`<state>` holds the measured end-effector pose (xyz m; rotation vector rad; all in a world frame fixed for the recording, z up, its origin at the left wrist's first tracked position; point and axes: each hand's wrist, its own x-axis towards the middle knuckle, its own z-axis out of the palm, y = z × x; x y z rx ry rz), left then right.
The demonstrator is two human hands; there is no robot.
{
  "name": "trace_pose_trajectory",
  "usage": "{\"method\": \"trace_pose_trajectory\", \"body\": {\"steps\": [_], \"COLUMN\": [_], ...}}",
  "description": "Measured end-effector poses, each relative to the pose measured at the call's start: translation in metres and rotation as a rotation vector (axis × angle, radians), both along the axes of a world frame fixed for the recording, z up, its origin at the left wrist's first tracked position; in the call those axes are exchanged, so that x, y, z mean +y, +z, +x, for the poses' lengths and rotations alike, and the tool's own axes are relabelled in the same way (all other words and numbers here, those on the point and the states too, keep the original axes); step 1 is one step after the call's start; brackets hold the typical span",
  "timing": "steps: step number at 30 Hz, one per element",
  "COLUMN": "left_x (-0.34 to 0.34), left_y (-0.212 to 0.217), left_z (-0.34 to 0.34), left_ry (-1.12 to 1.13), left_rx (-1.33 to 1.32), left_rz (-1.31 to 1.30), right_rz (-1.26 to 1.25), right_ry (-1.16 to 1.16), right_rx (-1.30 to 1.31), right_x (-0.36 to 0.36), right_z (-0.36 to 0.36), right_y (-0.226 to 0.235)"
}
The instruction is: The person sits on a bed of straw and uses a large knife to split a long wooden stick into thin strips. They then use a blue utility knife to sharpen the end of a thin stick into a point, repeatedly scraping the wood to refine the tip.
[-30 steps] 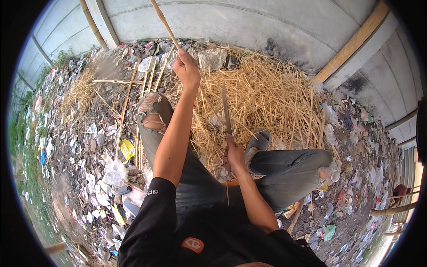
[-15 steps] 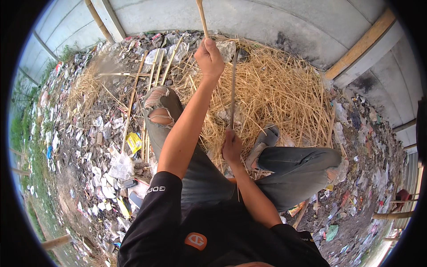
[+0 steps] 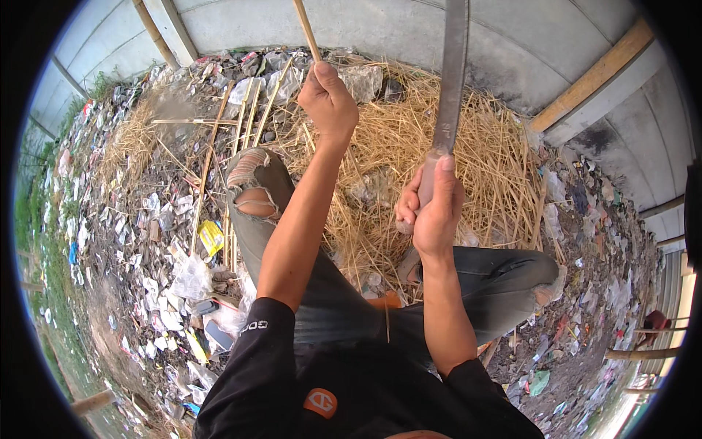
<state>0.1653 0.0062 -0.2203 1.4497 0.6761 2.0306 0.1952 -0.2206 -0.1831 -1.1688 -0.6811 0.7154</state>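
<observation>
A grey wall (image 3: 504, 66) closes off the far side and bends round to the right. Litter-strewn ground (image 3: 102, 293) spreads to both sides. The straw (image 3: 482, 161) lies heaped before the person, its far edge near the wall's foot. The shirt (image 3: 380, 380) has pale lettering on its left sleeve; the jeans (image 3: 504, 282) are spread with knees apart, bounding the near side of the heap. A wooden post (image 3: 594, 77) leans beyond the straw's right edge.

The knife (image 3: 450, 80) points up and out of view, with faint marks near its handle. The right hand (image 3: 436, 205) is closed round that handle, thumb along it. The stick (image 3: 307, 33) also runs out at the top, its lower end in the left hand (image 3: 329, 102), a tight fist. Blade and stick stand well apart.

Pale strips (image 3: 273, 102) lie beyond the left knee. Farther left sit a clear bag (image 3: 191, 280), contents indistinct, and a yellow packet (image 3: 211, 238), its print too small to read. An orange badge (image 3: 320, 403) marks the shirt.
</observation>
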Motion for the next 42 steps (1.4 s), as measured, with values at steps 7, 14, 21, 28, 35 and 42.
{"method": "trace_pose_trajectory", "body": {"steps": [7,14,21,28,35,42], "left_x": [-0.003,0.016,0.016,-0.003,-0.010,-0.002], "left_y": [-0.021,-0.024,-0.078,-0.027,-0.038,-0.027], "left_z": [0.012,-0.007,-0.008,0.009,0.026,0.036], "left_ry": [-0.016,-0.019,0.039,-0.130,-0.008,0.051], "left_rx": [-0.010,-0.100,-0.300,-0.212,0.087,0.097], "left_rz": [0.021,-0.094,-0.336,-0.193,-0.052,-0.106], "right_rz": [0.146,-0.093,-0.504,-0.009,0.122,-0.760], "right_ry": [-0.116,-0.150,-0.082,-0.180,-0.178,-0.194], "right_rx": [0.025,0.008,0.219,0.032,0.078,0.679], "right_x": [-0.012,-0.029,-0.021,-0.032,-0.027,-0.044], "right_z": [0.005,-0.031,-0.016,-0.005,-0.013,-0.018], "right_y": [0.025,-0.148,-0.164,-0.075,-0.042,-0.234]}}
